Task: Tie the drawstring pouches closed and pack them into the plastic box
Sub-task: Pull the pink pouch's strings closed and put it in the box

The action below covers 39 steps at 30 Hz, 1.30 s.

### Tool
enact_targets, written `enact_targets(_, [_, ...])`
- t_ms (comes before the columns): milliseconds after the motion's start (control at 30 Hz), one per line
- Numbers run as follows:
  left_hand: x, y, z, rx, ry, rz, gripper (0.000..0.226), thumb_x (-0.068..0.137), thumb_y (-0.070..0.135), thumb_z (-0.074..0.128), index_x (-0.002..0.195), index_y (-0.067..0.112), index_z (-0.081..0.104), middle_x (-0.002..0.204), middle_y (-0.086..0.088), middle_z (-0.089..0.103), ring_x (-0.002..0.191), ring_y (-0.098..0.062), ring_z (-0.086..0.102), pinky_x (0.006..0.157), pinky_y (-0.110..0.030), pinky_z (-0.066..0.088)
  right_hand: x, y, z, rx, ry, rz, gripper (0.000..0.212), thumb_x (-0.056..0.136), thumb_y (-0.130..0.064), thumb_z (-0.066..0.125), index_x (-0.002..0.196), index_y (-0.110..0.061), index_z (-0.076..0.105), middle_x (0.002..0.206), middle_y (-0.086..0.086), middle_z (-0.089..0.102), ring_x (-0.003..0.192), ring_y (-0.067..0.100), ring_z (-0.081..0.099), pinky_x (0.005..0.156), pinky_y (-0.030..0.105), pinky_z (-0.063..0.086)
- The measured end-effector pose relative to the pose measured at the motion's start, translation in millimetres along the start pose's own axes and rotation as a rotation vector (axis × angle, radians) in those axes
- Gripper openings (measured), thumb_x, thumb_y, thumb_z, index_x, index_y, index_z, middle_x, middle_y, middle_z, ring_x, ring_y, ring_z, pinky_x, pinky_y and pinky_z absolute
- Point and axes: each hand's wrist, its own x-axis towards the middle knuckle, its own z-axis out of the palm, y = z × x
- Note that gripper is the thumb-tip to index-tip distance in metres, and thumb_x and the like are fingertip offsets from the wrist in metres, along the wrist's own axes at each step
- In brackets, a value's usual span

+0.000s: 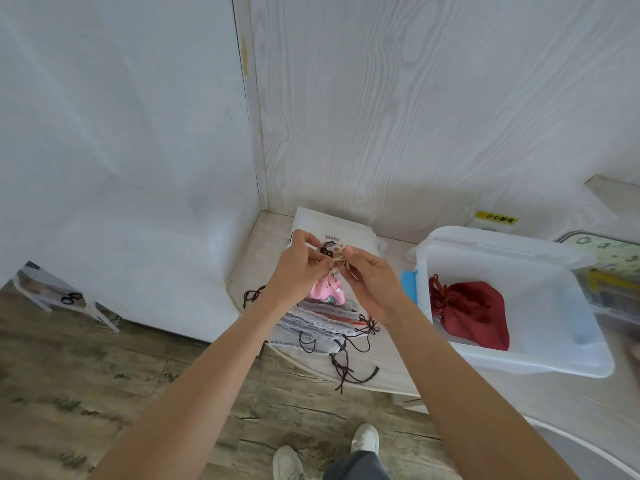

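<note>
Pink pouch [327, 292] cords pinched by left hand [300, 268] and right hand [369, 278]; red pouch [471, 311] inside plastic box [540, 362].

table [388, 358] pale wood-grain | on it: pile of pouches [318, 323]; white paper bag [332, 225]; plastic box [540, 363]

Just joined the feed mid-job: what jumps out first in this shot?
Both hands meet at centre: the left hand and right hand pinch the tan drawstring of a pink pouch held above a pile of grey pouches at the table's near edge. To the right, a red pouch with its neck gathered lies alone in the clear plastic box.
</note>
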Motion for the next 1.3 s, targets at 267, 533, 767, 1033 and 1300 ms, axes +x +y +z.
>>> enact_targets(267, [3.2,-1.1,-0.8,-0.176,-0.044,-0.12,0.033,0.082,0.017,0.069,0.102,0.013,0.043,0.09,-0.009,0.069,0.068,-0.013,0.062,0.068,-0.028,0.05,8.7,-33.5,-13.5,-0.754,-0.189,-0.116,0.012,0.085,-0.008,0.064,0.09,-0.016,0.072,0.087,-0.002,0.07,0.081,0.006,0.066,0.086,0.021,0.051])
enact_targets(533, [4.9,1.9,0.5,-0.125,-0.013,-0.121,0.023,0.083,0.011,0.067,0.091,0.017,0.047,0.076,-0.002,0.065,0.06,-0.01,0.057,0.06,-0.021,0.046,9.4,-37.5,4.1,-1.344,-0.028,-0.405,0.011,0.079,-0.007,0.07,0.089,-0.008,0.075,0.088,0.01,0.064,0.077,0.014,0.056,0.066,0.01,0.041])
enact_targets(767, [6.6,2.7,3.5,0.139,0.037,-0.008,0.009,0.087,0.013,0.06,0.093,0.012,0.053,0.068,0.006,0.062,0.057,0.001,0.057,0.054,-0.007,0.043,6.8,-6.7,11.8,-1.807,0.09,-0.83,0.044,0.038,0.006,0.087,0.068,-0.008,0.06,0.067,0.006,0.053,0.051,0.021,0.052,0.036,0.022,0.037])
enact_targets(1033, [6.4,-3.1,-0.1,-0.09,-0.014,-0.098,0.024,0.094,0.009,0.046,0.106,0.011,0.066,0.06,0.004,0.061,0.055,-0.008,0.051,0.064,-0.024,0.043,12.1,6.1,4.3,-1.456,0.155,-1.004,0.003,0.076,-0.003,0.062,0.076,0.0,0.06,0.07,0.012,0.052,0.049,0.014,0.039,0.04,0.019,0.038])
enact_targets(1300, [8.0,-2.5,0.2,-0.216,-0.022,-0.181,0.011,0.093,0.007,0.053,0.084,0.007,0.059,0.064,0.001,0.056,0.055,-0.006,0.049,0.05,-0.013,0.04,10.9,14.9,-1.4,-1.238,0.205,-0.896,0.006,0.073,-0.007,0.067,0.072,-0.002,0.069,0.073,0.011,0.062,0.056,0.021,0.059,0.047,0.022,0.045])
